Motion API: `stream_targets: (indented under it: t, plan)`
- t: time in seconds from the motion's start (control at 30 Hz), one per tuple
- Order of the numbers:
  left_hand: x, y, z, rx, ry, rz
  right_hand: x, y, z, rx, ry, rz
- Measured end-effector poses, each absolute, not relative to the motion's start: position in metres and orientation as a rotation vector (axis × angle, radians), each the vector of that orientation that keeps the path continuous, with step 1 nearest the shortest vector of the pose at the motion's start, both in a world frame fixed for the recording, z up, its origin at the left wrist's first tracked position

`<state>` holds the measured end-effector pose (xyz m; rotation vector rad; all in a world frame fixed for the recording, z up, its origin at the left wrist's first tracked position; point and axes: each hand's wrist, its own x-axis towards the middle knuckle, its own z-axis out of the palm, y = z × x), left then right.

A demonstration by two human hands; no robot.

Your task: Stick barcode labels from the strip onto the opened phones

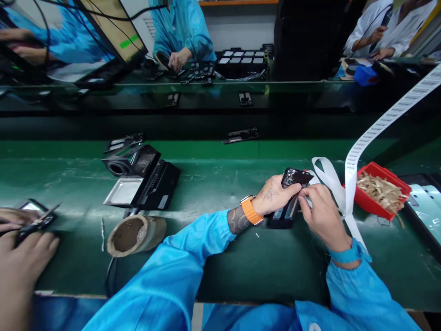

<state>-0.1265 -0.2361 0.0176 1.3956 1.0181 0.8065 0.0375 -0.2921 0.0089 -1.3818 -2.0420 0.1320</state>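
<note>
The phone (pixel 293 176) is held tight by the left hand's (pixel 274 195) fingers over the green bench (pixel 258 266), and its inside bits show, so it looks only part done, while the right hand (pixel 322 211) has fingers touching its edge, but I can't tell if they pinch anything.

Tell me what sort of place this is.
Likely an electronics assembly or repair workshop: the left hand holds an opened device, a printed label strip trails onto the bench, and dark parts lie before a worker in blue.
</note>
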Motion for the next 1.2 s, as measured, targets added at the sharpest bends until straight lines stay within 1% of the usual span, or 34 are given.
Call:
stream_targets:
  t: [0.07,0.17,0.23,0.3,0.37,0.47,0.6,0.77,1.03,1.2]
  plan:
    - [-0.125,-0.229,0.014,1.054,0.929,0.857,0.039,-0.295,0.013,-1.34,-2.058,0.189]
    - [-0.128,-0.215,0.013,0.625,0.867,0.869,0.041,-0.301,0.02,-1.237,-1.916,0.428]
    - [-0.132,-0.209,0.016,0.504,0.812,0.868,0.041,-0.305,0.024,-1.175,-1.695,0.55]
    - [-0.134,-0.209,0.02,0.459,0.709,0.794,0.036,-0.306,0.024,-1.155,-1.517,0.571]
    - [-0.132,-0.215,0.023,0.443,0.621,0.642,0.029,-0.306,0.023,-1.207,-1.49,0.504]
    - [-0.125,-0.228,0.024,0.455,0.607,0.51,0.019,-0.304,0.022,-1.318,-1.653,0.294]
    - [-0.116,-0.237,0.025,0.505,0.696,0.555,0.01,-0.305,0.027,-1.294,-1.879,0.065]
    - [-0.116,-0.237,0.028,0.633,0.824,0.613,0.007,-0.305,0.031,-1.312,-1.881,-0.075]
    - [-0.113,-0.241,0.026,0.806,0.88,0.675,0.003,-0.298,0.015,-1.284,-1.831,0.188]
    - [-0.116,-0.244,0.028,0.868,0.902,0.669,0.003,-0.299,0.021,-1.319,-1.81,0.314]
